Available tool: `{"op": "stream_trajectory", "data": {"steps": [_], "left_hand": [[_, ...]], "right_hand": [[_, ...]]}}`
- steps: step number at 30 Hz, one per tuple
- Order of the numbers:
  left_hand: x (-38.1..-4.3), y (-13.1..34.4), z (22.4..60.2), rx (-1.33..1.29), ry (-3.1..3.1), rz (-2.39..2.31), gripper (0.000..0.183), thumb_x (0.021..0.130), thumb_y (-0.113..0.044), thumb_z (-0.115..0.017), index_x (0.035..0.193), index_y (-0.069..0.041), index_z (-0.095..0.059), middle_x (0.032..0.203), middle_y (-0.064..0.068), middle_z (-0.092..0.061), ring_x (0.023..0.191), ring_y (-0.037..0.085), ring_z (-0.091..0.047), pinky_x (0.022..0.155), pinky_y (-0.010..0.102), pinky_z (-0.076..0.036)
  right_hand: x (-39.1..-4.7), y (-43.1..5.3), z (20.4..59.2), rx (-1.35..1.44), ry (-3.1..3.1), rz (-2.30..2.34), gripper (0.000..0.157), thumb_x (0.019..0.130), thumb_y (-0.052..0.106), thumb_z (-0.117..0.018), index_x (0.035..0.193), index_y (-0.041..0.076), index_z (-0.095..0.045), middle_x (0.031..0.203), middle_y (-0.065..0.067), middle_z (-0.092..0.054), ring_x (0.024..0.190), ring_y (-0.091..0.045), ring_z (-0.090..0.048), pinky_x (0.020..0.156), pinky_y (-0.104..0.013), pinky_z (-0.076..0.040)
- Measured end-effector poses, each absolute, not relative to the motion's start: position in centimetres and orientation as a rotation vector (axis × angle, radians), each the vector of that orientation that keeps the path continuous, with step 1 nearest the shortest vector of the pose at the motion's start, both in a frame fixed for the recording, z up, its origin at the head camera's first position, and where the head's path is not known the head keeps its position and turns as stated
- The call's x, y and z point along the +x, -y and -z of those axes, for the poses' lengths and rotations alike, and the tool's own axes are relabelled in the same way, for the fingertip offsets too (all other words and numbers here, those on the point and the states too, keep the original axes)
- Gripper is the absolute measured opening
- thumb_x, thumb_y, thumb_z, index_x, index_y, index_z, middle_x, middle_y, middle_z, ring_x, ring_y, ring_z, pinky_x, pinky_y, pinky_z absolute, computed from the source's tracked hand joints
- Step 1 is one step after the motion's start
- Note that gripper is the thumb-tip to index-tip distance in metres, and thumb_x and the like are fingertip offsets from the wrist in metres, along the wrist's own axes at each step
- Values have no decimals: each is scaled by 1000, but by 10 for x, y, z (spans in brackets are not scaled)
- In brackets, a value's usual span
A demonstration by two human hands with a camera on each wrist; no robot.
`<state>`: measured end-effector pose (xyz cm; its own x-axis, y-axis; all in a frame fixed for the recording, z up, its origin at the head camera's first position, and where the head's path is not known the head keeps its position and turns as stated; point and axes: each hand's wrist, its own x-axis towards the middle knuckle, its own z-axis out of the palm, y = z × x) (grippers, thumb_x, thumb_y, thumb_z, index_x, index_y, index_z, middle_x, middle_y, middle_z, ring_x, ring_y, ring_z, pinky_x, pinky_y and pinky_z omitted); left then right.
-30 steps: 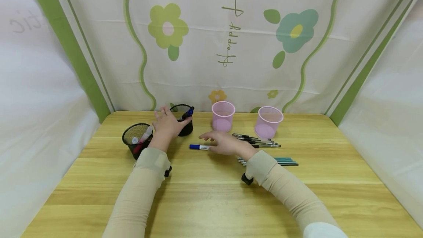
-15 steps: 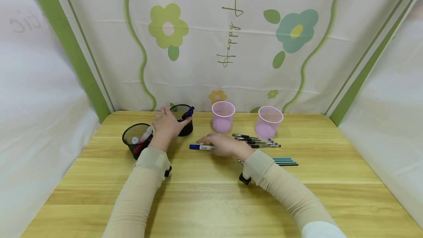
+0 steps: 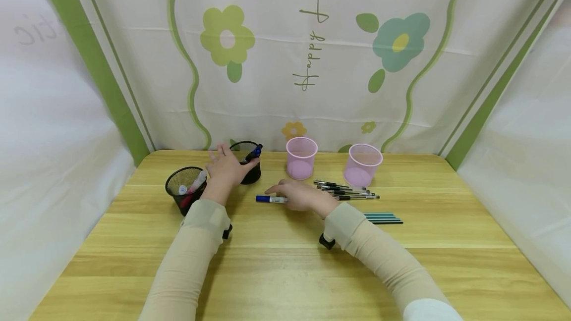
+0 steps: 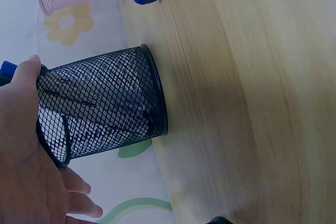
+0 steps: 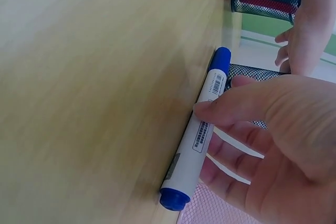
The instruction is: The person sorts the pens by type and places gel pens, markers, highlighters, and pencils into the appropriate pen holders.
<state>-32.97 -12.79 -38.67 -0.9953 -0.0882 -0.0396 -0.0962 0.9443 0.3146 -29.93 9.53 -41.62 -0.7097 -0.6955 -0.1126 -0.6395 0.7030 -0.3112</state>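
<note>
My left hand is at the rim of a black mesh pen holder, its thumb on one side and fingers on the other. Dark pens with a blue cap stick out of that holder, which stands upright at the back of the table. At the table's middle, my right hand pinches a white whiteboard marker with blue ends, thumb on the near side and fingers behind. The marker lies along the tabletop, its blue cap pointing left.
Left of the left wrist stands another black mesh pen holder with red and whitish items inside. Two pink mesh cups are at the back. Several black pens and teal pencil-like sticks lie to the right on the wooden table.
My right hand has come down and slightly left onto the marker, its fingers closing around the barrel. The left hand and the pen holder have stayed where they were.
</note>
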Motion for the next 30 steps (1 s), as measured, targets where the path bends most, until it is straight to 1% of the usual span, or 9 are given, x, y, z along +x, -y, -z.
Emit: {"op": "stream_trajectory", "data": {"steps": [3,7,16,23,28,30], "left_hand": [[-329,128,387,-144,-3075,-506,128,89,-86,-39,159,10,6,167,29,-2,150,55,1,113,74,-18],[-328,127,387,-141,-3076,-505,128,89,-86,-39,159,11,6,167,30,-3,150,55,0,112,74,-19],[-329,128,387,-149,-3073,-508,128,88,-87,-39,159,11,5,167,30,-3,150,55,0,112,74,-19],[-330,127,386,-160,-3065,-504,127,89,-86,-39,159,10,7,167,29,-1,150,55,1,113,74,-19],[-329,127,386,-158,-3065,-493,127,89,-86,-39,159,10,7,167,29,-1,150,55,2,113,74,-19],[-329,127,386,-159,-3066,-490,126,90,-85,-40,159,10,6,167,29,-2,150,54,2,113,74,-19]], "right_hand": [[-299,-95,417,-1065,-2687,353,65,89,-14,-63,145,21,-61,117,-6,-63,107,-20,-62,94,-36,-52],[-299,-95,417,-1065,-2676,352,65,89,-14,-62,145,21,-61,119,-7,-63,109,-20,-62,94,-36,-52],[-302,-97,420,-1060,-2690,364,63,91,-13,-60,145,19,-61,128,-9,-61,114,-24,-62,97,-39,-52],[-302,-102,418,-1081,-2704,412,60,90,-13,-61,143,17,-63,118,-8,-64,110,-23,-63,93,-38,-54],[-301,-106,416,-1104,-2697,452,62,88,-16,-62,142,13,-63,119,-8,-65,110,-23,-62,94,-38,-53],[-300,-107,415,-1104,-2698,467,63,87,-16,-62,143,12,-62,118,-10,-64,107,-23,-62,92,-38,-54]]}}
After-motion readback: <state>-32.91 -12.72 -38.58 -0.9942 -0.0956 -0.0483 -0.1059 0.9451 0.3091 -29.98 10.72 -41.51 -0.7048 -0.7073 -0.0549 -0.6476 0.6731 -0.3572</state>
